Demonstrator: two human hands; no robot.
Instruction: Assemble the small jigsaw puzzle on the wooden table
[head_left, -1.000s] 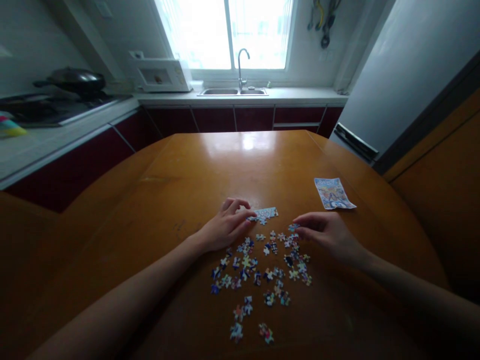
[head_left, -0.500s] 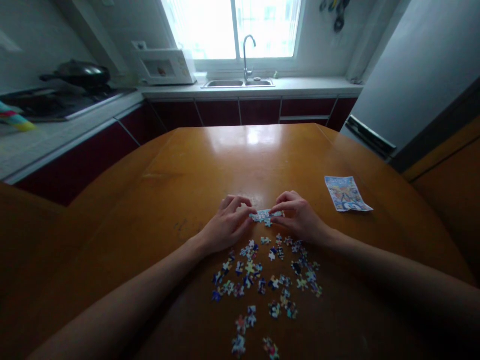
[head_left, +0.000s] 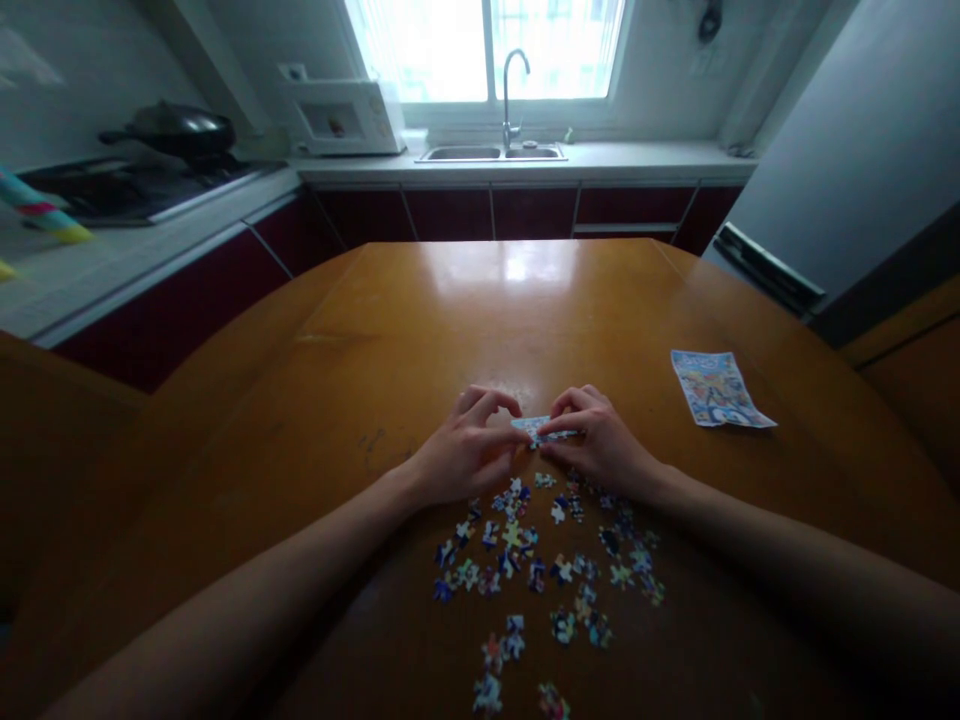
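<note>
A small joined strip of pale blue jigsaw puzzle [head_left: 531, 424] lies on the wooden table, partly hidden by my fingers. From the left, my left hand [head_left: 474, 445] has its fingers curled, with the index fingertip at the strip's lower left edge. My right hand [head_left: 596, 435] is closed at the right side, thumb and fingers gripping the strip. Just below both hands spread many loose jigsaw pieces [head_left: 512, 535], in blue, white, yellow and green. One pale green piece [head_left: 544, 480] lies nearest to the strip.
A creased picture sheet [head_left: 720, 390] lies on the table [head_left: 480, 330] to the right. Beyond the table's far edge stand a counter with a sink [head_left: 491, 153], a microwave [head_left: 349, 117] and a stove with a black wok [head_left: 180, 130]. A fridge [head_left: 847, 150] stands at the right.
My left hand's index finger and thumb have moved lower along the strip, closer to my right hand. The whole view has shifted slightly.
</note>
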